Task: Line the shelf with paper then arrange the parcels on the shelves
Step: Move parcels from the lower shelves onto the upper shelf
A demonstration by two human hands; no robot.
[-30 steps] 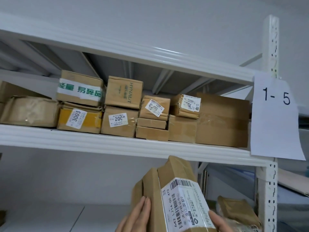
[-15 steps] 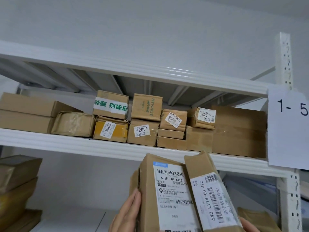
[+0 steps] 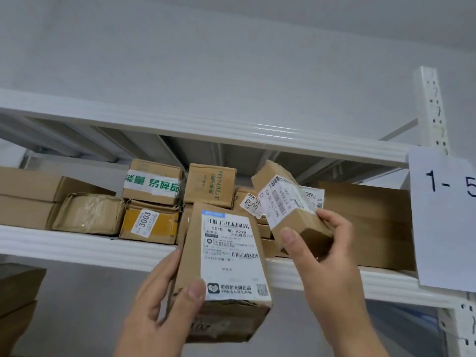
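Now the left hand (image 3: 159, 313) grips a big brown cardboard parcel (image 3: 226, 269), the right hand (image 3: 327, 256) a small brown one (image 3: 291, 204), both off the white shelf's (image 3: 77, 247) front edge. Either could slip and fall.

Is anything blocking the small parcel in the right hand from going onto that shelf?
Yes. The right hand holds the small parcel in front of stacked boxes that fill the shelf there. No free gap shows; it may have to go on top.
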